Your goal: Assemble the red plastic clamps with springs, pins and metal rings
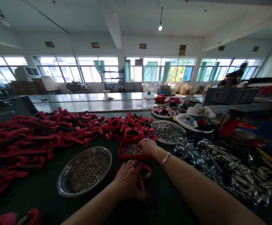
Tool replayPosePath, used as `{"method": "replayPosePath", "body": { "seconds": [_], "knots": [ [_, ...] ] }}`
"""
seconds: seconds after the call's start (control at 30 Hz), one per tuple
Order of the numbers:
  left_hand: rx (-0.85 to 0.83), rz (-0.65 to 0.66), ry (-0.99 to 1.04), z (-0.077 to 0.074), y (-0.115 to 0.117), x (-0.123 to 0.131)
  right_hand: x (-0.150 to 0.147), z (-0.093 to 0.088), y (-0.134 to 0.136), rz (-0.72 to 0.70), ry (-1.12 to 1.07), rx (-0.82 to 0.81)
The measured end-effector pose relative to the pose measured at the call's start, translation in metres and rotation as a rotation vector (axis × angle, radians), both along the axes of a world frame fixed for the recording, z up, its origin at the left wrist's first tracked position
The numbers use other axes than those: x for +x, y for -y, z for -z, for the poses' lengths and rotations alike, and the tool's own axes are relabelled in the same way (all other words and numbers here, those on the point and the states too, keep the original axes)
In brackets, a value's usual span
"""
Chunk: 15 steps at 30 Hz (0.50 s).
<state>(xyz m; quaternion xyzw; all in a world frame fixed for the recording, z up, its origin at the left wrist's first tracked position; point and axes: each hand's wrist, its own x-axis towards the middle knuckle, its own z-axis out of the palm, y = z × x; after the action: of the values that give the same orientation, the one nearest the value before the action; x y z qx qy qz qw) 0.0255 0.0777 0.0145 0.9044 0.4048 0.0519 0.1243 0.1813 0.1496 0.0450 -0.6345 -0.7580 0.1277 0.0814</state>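
Observation:
My left hand [129, 178] rests over a red tool body with a curved end [147, 170], its fingers closed round it on the dark work surface. Part of that tool is hidden under the palm. My right hand [148, 146] dips its bent fingertips into a small red box [124, 157] just beyond. Small metal pins [131, 149] lie in the box. What the right fingertips hold, if anything, is hidden. Left of my hands stands a steel bowl [61, 184] full of small metal parts [89, 172].
Red tool bodies [65, 128] are heaped at left and behind the box. On the right lie metal parts [234, 165], with a white-rimmed tray [167, 143] of small parts behind. Farther back are a grey crate [229, 95] and a person [233, 76].

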Motion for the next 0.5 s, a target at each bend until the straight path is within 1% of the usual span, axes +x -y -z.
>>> {"method": "replayPosePath", "body": {
  "seconds": [0.07, 0.13, 0.17, 0.23, 0.27, 0.3, 0.33, 0.4, 0.5],
  "knots": [
    [-0.022, 0.019, 0.003, 0.000, -0.003, -0.006, -0.011, 0.006, -0.017, -0.035, 0.056, -0.058],
    [-0.031, 0.013, 0.040, -0.005, -0.010, -0.014, -0.018, 0.014, -0.025, -0.055, 0.077, -0.075],
    [-0.009, -0.031, 0.057, -0.009, -0.016, -0.017, -0.019, 0.017, -0.026, -0.058, 0.077, -0.066],
    [0.068, -0.185, 0.051, -0.018, -0.034, -0.021, -0.017, 0.023, -0.027, -0.052, 0.059, -0.025],
    [0.107, -0.274, 0.015, -0.022, -0.046, -0.021, -0.014, 0.026, -0.026, -0.045, 0.045, 0.002],
    [0.122, -0.326, -0.023, -0.025, -0.058, -0.019, -0.010, 0.028, -0.025, -0.038, 0.027, 0.029],
    [0.117, -0.343, -0.058, -0.027, -0.071, -0.017, -0.005, 0.030, -0.024, -0.032, 0.006, 0.054],
    [0.067, -0.322, -0.116, -0.026, -0.095, -0.009, 0.003, 0.032, -0.022, -0.028, -0.038, 0.094],
    [-0.022, -0.261, -0.187, -0.020, -0.117, 0.004, 0.011, 0.032, -0.018, -0.017, -0.102, 0.124]
  ]
}}
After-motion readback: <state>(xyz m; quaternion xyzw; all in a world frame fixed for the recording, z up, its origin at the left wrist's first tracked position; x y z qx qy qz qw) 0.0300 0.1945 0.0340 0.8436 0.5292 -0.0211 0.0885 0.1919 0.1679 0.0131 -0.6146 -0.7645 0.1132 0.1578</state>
